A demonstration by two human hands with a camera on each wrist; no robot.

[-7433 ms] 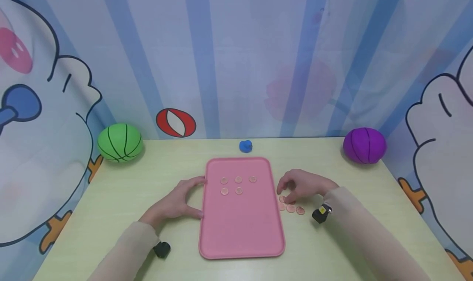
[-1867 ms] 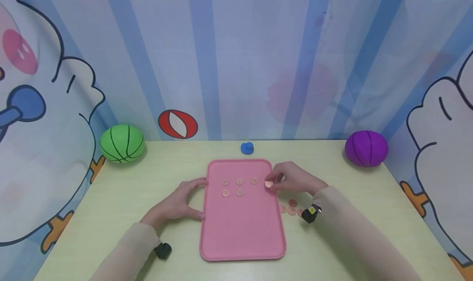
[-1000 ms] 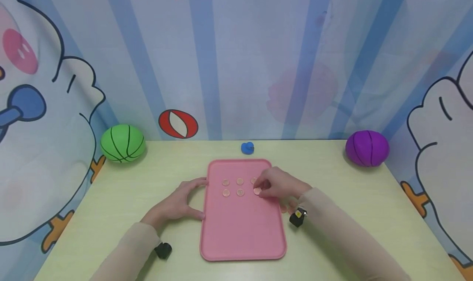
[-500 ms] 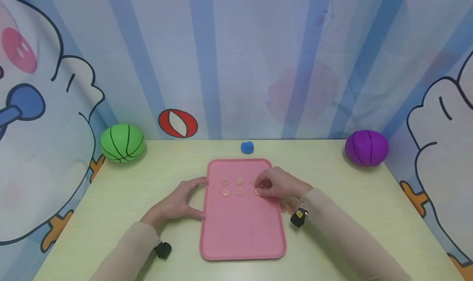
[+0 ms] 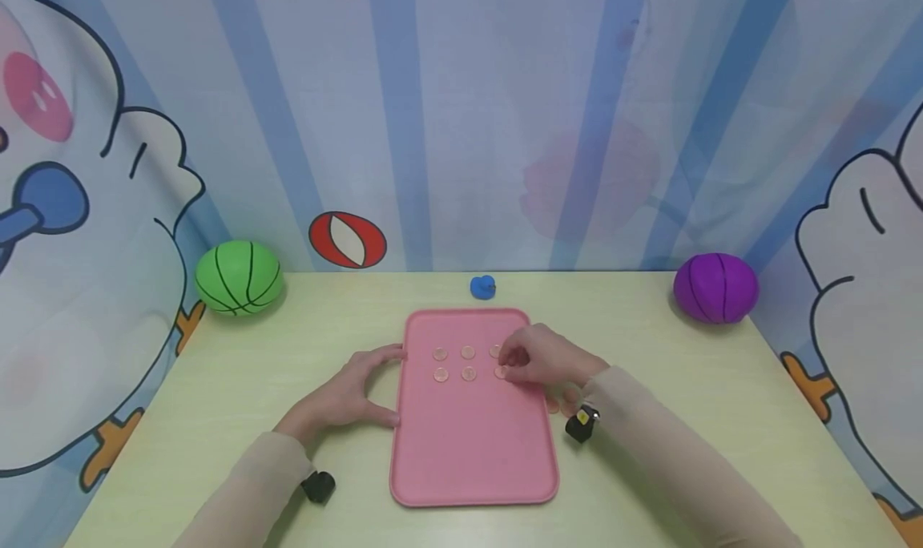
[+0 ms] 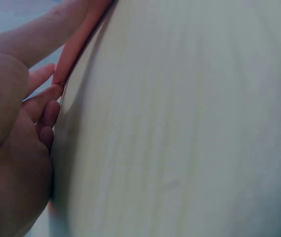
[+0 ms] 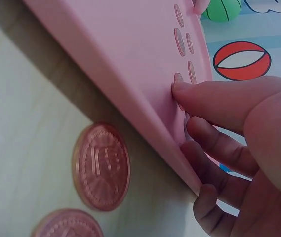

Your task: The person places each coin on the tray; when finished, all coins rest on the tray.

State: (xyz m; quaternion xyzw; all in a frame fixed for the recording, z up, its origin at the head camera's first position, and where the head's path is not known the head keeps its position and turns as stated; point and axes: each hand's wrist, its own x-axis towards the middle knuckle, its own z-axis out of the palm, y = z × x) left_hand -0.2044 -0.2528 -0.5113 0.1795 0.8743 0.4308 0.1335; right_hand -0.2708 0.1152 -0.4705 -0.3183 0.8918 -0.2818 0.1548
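Observation:
A pink tray [image 5: 472, 452] lies upright-long on the table, bearing small copper-coloured coins [image 5: 440, 354] in two rows toward its far end. My right hand [image 5: 544, 356] reaches over the tray's right rim. Its thumb and fingertips pinch a coin [image 5: 501, 372] at the right end of the nearer row; in the right wrist view the thumb covers part of that coin [image 7: 178, 78]. My left hand [image 5: 342, 392] rests against the tray's left rim, thumb and fingers spread apart. In the left wrist view, fingers [image 6: 44, 96] touch the rim.
Several loose coins [image 7: 101, 167] lie on the table just right of the tray, partly hidden by the right wrist in the head view. Behind the tray sits a small blue duck [image 5: 482, 287]. A green ball [image 5: 239, 278] and a purple ball [image 5: 715, 288] stand at the back corners.
My right hand went from the loose coins over the tray's right rim, bringing a coin to the nearer row. During the last second it has hardly moved. The left hand stays at the rim.

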